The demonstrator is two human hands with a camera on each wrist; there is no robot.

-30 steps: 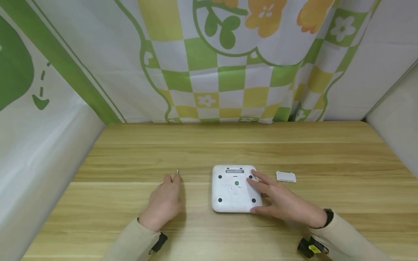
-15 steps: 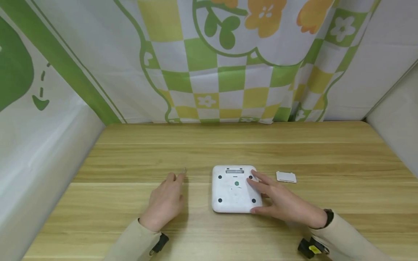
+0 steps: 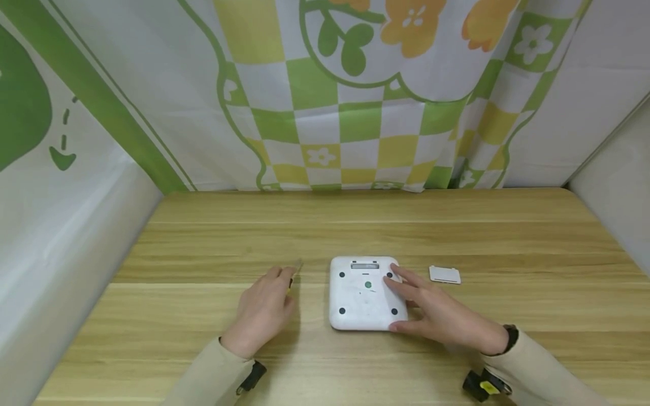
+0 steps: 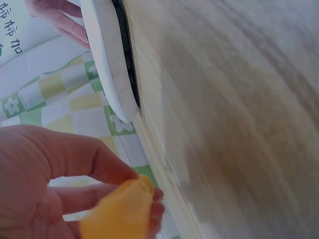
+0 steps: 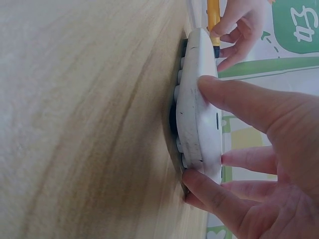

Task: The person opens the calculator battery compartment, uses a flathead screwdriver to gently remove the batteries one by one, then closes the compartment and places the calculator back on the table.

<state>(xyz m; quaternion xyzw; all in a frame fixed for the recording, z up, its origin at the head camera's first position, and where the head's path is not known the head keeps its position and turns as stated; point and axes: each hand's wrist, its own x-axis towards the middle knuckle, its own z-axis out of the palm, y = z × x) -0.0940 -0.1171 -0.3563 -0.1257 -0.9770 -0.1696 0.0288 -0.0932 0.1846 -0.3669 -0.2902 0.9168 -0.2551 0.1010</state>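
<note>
The left hand [image 3: 263,311] is pinching a yellow-handled tool [image 4: 119,209] just left of a white device [image 3: 367,296] lying keys-down on the surface [image 3: 355,366], the right hand [image 3: 440,313] is touching its right side with spread fingers, a small cover [image 3: 444,274] is resting farther right, and "柿柿" is showing on the cloth [image 4: 35,52].

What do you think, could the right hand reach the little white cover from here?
Probably yes: the cover lies near the right hand with nothing seen between them, though that hand holds the white device.
</note>
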